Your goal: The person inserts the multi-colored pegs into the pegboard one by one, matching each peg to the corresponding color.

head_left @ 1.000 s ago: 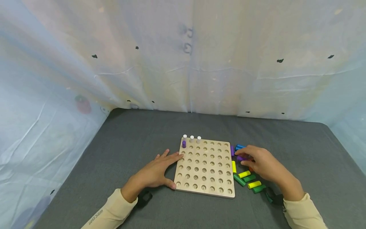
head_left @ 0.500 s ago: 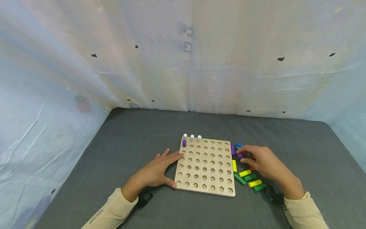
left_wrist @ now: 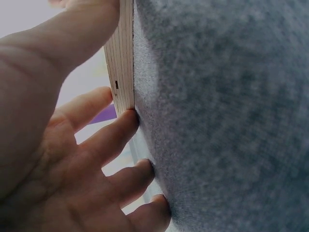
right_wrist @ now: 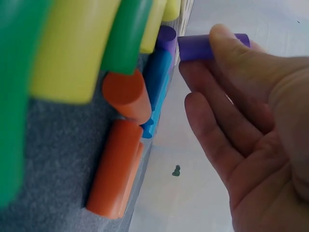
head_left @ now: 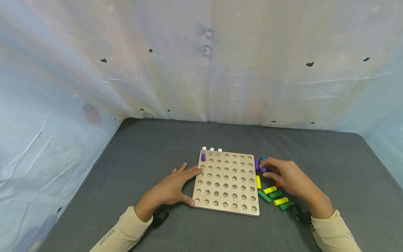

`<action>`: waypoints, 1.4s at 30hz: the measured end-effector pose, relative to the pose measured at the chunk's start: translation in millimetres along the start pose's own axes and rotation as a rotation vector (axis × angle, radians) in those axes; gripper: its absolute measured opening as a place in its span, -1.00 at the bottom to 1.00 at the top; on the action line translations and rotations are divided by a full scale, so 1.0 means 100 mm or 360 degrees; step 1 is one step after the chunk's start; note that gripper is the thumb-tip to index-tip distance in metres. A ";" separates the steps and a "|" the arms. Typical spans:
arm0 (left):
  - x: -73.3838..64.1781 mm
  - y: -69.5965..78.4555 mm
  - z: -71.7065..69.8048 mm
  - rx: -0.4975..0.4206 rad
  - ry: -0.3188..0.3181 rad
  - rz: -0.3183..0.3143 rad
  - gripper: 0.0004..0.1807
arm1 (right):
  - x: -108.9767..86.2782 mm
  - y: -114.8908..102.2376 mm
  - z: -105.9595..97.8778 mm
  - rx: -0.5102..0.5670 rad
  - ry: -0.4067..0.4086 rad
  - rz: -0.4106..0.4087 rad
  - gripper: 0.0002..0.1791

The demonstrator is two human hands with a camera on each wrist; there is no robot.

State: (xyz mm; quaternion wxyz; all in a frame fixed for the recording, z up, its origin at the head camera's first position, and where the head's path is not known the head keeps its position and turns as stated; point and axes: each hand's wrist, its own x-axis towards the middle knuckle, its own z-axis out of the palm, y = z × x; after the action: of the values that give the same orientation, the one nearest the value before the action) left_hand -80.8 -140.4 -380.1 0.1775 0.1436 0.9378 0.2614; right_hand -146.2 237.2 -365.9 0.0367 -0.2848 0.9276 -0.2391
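Observation:
A wooden pegboard (head_left: 220,189) with rows of round holes lies on the grey table. My left hand (head_left: 171,187) rests at its left edge, fingers spread, thumb and fingertips touching the side; the left wrist view shows the same contact with the board's edge (left_wrist: 120,63). Just right of the board, my right hand (head_left: 288,176) pinches a purple peg (right_wrist: 195,47) between thumb and fingers, held up off the table. Three white pegs (head_left: 212,151) stand in the far row. One purple peg (head_left: 203,157) stands upright in the second row at the left.
Beside the board's right edge lie loose pegs: another purple peg (head_left: 256,164), yellow pegs (head_left: 281,201), green pegs (head_left: 264,196), orange pegs (right_wrist: 113,166) and blue pegs (right_wrist: 157,77). Pale printed curtains (head_left: 233,70) hang behind the table (head_left: 157,140).
My right hand has picked up the purple peg from among the loose pegs and raised it slightly. The left hand stays at the board's edge.

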 end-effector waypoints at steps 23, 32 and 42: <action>0.02 -0.01 -0.02 -0.0023 0.0032 0.0057 0.16 | 0.21 -0.22 0.01 -0.0004 0.0158 -0.0230 -0.71; 0.05 -0.02 -0.01 -0.0010 0.0042 0.0067 0.16 | 0.40 -0.41 0.08 0.0110 0.0126 -0.0295 -0.73; 0.02 0.03 -0.01 0.0074 0.0043 -0.0044 0.15 | 0.60 -0.59 0.21 0.0178 0.0047 -0.0238 -0.70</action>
State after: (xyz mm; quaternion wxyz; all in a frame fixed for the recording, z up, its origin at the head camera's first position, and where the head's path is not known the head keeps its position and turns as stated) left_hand -82.4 -138.1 -377.7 0.1650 0.1312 0.9479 0.2390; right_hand -162.2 152.7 -352.4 0.0209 -0.3471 0.8893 -0.2969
